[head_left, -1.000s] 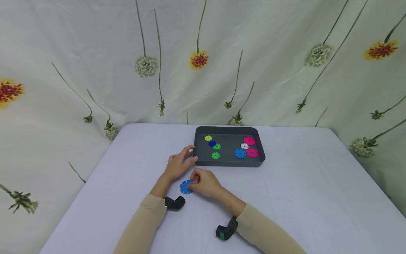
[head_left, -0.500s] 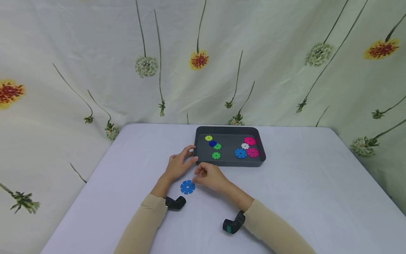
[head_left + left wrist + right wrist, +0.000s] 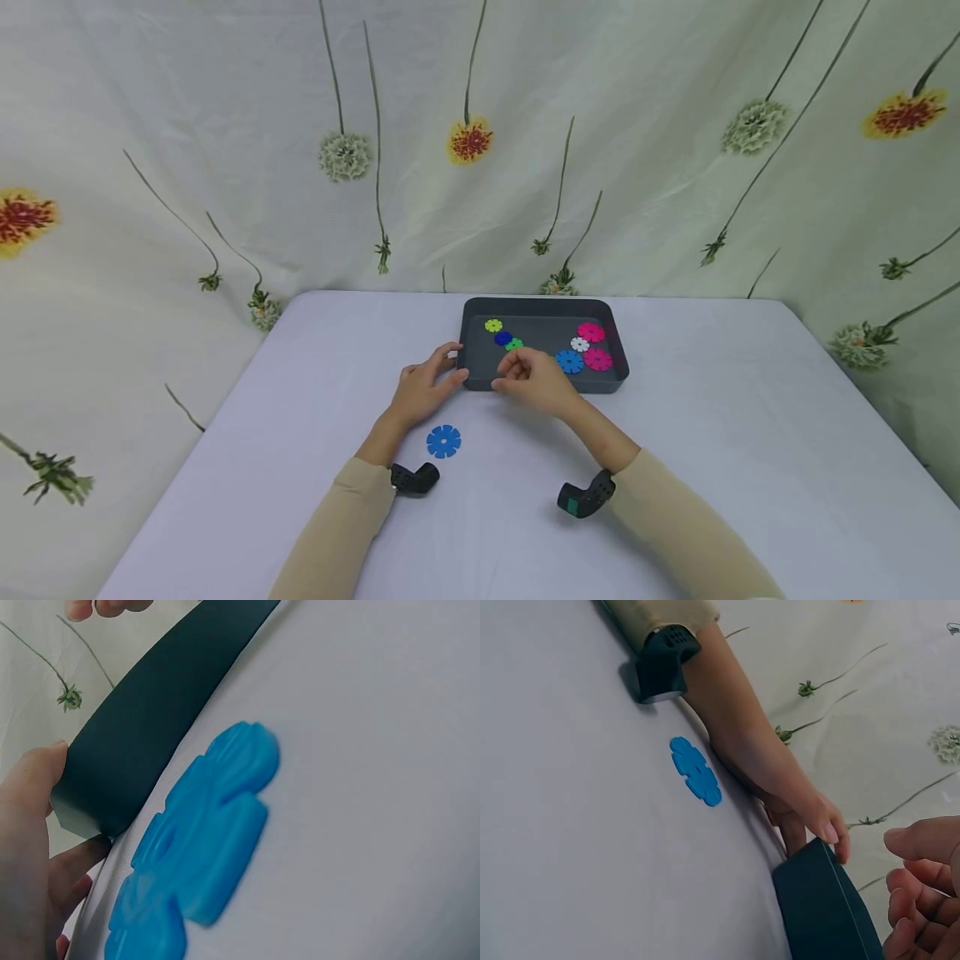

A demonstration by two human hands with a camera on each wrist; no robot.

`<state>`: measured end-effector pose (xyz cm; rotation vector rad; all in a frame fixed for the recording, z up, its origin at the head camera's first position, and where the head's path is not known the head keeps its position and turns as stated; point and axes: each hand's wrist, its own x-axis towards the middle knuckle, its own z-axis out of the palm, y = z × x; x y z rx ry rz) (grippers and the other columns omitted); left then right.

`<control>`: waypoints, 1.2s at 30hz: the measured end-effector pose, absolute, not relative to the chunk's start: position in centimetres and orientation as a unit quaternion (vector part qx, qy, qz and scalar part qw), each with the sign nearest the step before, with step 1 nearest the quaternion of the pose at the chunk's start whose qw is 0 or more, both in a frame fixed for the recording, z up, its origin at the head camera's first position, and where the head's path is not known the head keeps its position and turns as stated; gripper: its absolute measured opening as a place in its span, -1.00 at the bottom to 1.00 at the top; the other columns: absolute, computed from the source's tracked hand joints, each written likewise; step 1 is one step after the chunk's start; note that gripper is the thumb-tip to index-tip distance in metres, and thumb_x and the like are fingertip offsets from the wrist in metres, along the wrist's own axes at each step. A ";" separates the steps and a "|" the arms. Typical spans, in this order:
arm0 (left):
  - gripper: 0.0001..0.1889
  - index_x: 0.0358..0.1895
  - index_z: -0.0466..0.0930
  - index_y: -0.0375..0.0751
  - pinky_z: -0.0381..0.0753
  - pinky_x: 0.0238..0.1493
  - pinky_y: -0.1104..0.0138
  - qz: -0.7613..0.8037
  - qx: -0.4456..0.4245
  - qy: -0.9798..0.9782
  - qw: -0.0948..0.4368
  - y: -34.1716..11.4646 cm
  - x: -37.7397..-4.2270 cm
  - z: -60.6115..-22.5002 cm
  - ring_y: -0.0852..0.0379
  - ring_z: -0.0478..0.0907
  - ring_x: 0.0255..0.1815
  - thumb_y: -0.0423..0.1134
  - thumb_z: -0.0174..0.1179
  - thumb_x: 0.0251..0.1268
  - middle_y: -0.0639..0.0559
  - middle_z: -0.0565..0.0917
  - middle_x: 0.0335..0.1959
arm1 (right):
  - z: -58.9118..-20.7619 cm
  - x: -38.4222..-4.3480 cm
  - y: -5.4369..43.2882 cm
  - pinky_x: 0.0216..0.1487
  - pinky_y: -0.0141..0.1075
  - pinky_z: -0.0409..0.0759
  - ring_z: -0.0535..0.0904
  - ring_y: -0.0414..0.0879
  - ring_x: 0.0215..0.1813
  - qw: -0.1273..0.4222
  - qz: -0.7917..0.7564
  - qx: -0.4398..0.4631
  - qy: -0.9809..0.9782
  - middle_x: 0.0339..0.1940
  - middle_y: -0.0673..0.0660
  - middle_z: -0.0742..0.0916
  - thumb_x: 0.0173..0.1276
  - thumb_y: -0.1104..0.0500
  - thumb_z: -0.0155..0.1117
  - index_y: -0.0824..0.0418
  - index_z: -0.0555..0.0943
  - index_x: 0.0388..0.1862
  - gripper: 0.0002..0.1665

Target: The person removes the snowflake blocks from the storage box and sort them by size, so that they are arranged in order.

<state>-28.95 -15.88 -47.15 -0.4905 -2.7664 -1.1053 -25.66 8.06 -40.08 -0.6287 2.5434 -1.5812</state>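
A blue flower-shaped disc with slots round its edge point(image 3: 444, 442) lies flat on the table; it looms large in the left wrist view. Behind it stands a dark grey tray point(image 3: 540, 307). My left hand point(image 3: 426, 390) holds the tray's near left corner, thumb and fingers against its walls. Over the tray's front edge hovers my right hand point(image 3: 538, 382), fingers loosely curled, thumb apart from them. The right wrist view shows nothing between those fingers. Inside the tray, a yellow disc point(image 3: 492, 326), a dark blue disc point(image 3: 502, 338) and a partly covered green disc point(image 3: 513, 343) lie at left.
At the tray's right side lie two pink discs point(image 3: 591, 332), a small white disc point(image 3: 580, 343) and a blue disc point(image 3: 567, 361). White cloth covers the table point(image 3: 712, 417). A flower-printed curtain point(image 3: 645, 167) hangs behind. Each wrist wears a black camera point(image 3: 415, 479).
My right hand has let go of the blue disc on the table and moved up and right, over the tray's front edge. It now hides a green disc. My left hand stays at the tray.
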 end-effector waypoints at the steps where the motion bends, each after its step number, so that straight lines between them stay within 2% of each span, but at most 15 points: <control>1: -0.44 0.39 0.27 0.10 0.04 0.27 -0.12 -0.365 -0.162 -0.915 0.061 -15.9 -28.9 -47.2 -0.16 0.41 0.32 0.18 0.03 0.41 -0.13 0.56 0.24 | -39.9 -25.9 8.5 -0.41 -0.39 0.45 0.46 -0.12 -0.44 0.039 -0.519 -0.201 0.830 -0.47 0.06 0.60 0.24 0.26 0.42 0.35 0.57 -0.21 -0.76; 5: -0.43 0.39 0.27 0.11 0.03 0.28 -0.13 -0.367 -0.162 -0.914 0.059 -15.9 -28.9 -47.2 -0.17 0.41 0.33 0.18 0.04 0.40 -0.13 0.55 0.24 | -39.5 -26.7 10.1 -0.40 -0.38 0.46 0.48 -0.12 -0.42 0.028 -0.530 -0.181 0.828 -0.44 0.08 0.61 0.25 0.25 0.41 0.39 0.57 -0.18 -0.73; 13: -0.43 0.39 0.27 0.12 0.02 0.29 -0.12 -0.372 -0.158 -0.913 0.054 -16.0 -28.8 -47.2 -0.16 0.40 0.33 0.18 0.04 0.40 -0.12 0.55 0.25 | -39.8 -29.0 13.5 -0.34 -0.34 0.49 0.53 -0.10 -0.35 -0.007 -0.508 -0.146 0.849 -0.39 0.09 0.66 0.31 0.18 0.38 0.33 0.58 -0.19 -0.75; 29: -0.43 0.40 0.26 0.11 0.00 0.30 -0.13 -0.372 -0.158 -0.913 0.050 -16.0 -28.8 -47.1 -0.17 0.40 0.33 0.19 0.03 0.41 -0.13 0.54 0.26 | -41.4 -31.2 16.6 -0.30 -0.25 0.46 0.51 -0.04 -0.32 -0.016 -0.418 -0.113 0.901 -0.37 0.14 0.63 0.35 0.22 0.32 0.35 0.56 -0.17 -0.79; 36: -0.43 0.40 0.25 0.12 -0.01 0.30 -0.12 -0.372 -0.156 -0.914 0.049 -16.0 -28.8 -47.0 -0.17 0.40 0.33 0.18 0.03 0.41 -0.13 0.54 0.26 | -42.3 -31.6 16.7 -0.08 -0.12 0.53 0.56 0.07 -0.14 -0.003 -0.368 -0.084 0.926 -0.23 0.23 0.67 0.33 0.17 0.33 0.38 0.56 -0.11 -0.70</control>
